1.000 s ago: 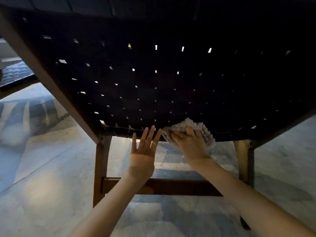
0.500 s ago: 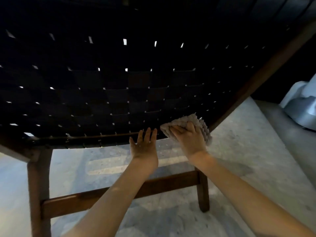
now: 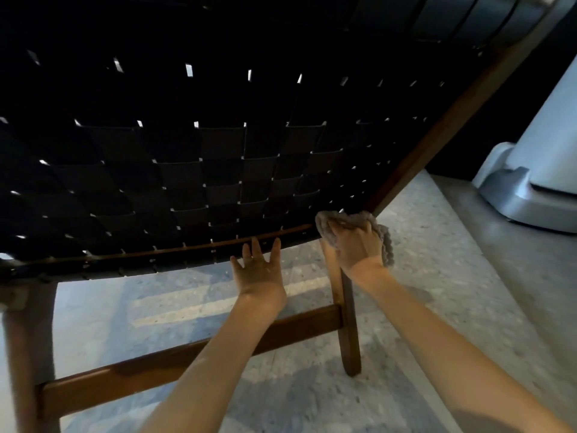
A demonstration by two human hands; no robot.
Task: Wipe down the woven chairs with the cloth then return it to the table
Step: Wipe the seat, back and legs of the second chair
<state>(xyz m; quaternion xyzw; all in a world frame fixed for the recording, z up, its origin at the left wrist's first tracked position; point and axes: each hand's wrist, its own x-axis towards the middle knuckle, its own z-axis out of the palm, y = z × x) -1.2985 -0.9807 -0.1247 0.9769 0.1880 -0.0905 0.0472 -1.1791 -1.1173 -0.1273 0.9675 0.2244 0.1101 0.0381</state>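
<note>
Left hand nearest: fingers straight and spread, tips at the chair's lower rail. Right hand: fingers curled over the cloth, pressing it to the weave. Cloth grey, nubby, bunched; long axis runs across, right end drooping past my wrist. It's now in the weave's lower right corner, having stopped short of it half a second ago.
</note>
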